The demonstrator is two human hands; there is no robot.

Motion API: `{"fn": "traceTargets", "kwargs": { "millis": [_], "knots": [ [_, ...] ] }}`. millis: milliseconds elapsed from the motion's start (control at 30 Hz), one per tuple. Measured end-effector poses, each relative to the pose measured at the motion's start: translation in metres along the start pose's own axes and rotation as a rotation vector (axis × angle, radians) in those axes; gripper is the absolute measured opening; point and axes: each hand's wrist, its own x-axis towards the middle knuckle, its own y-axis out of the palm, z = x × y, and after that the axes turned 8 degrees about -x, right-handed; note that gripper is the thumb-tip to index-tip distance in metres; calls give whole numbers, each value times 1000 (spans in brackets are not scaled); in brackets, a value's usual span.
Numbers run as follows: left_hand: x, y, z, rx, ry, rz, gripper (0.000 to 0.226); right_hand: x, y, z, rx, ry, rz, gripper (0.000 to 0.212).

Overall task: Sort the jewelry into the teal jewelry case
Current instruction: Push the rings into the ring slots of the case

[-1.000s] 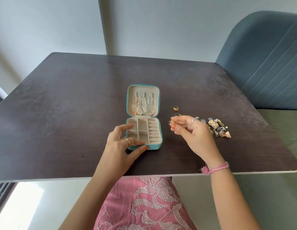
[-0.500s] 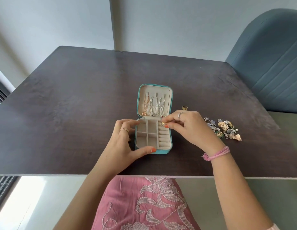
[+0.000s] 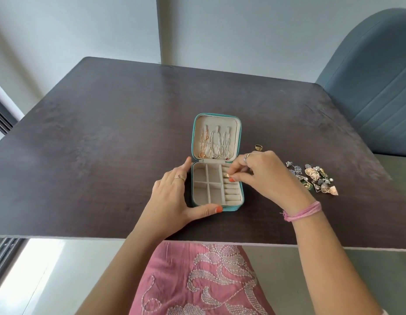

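A dark table (image 3: 106, 137) stands by a pale wall (image 3: 242, 30), a blue chair (image 3: 374, 87) beside it. The left hand (image 3: 172, 196), fingers relaxed, braces the open teal case (image 3: 216, 206). The right hand (image 3: 263, 176) pinches a gold ring (image 3: 227, 176) over the case's ring rolls.

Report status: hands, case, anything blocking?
Left hand braces teal case. Right hand pinches gold ring over ring rolls. Loose ring, earring pile wait. Nothing blocking.
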Motion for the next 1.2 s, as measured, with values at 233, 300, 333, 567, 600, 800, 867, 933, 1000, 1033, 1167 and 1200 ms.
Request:
{"fn": "traceTargets", "kwargs": {
  "millis": [233,300,333,567,600,800,867,933,1000,1033,1167,1200],
  "knots": [
    [0,0,-2,67,7,-14,129,-4,6,-5,32,2,-69,11],
    [0,1,-2,68,7,-12,130,-5,7,-7,31,14,-73,11],
    [0,1,-2,67,5,-10,129,-6,8,-7,32,22,-77,10],
    [0,1,-5,72,-5,-1,128,-11,1,-10,34,34,-81,8],
    [0,1,-6,69,-4,1,127,-12,-4,-15,57,49,-122,8],
    [0,0,-4,80,2,1,127,-19,-27,-46,51,273,-169,14],
    [0,0,-5,81,0,2,125,-21,-26,-51,12,306,-48,18],
    [0,0,-5,82,-3,1,124,-23,-22,-51,17,307,27,22],
    [0,0,-4,85,-3,2,126,-22,-17,-50,10,299,49,26],
    [1,0,-4,84,-4,3,127,-20,-15,-50,0,295,42,26],
    [0,0,-4,81,-1,-3,125,-14,-10,-54,-55,262,-3,15],
    [-1,0,-4,81,2,-7,123,-14,-9,-54,-78,249,-12,10]
  ]
}}
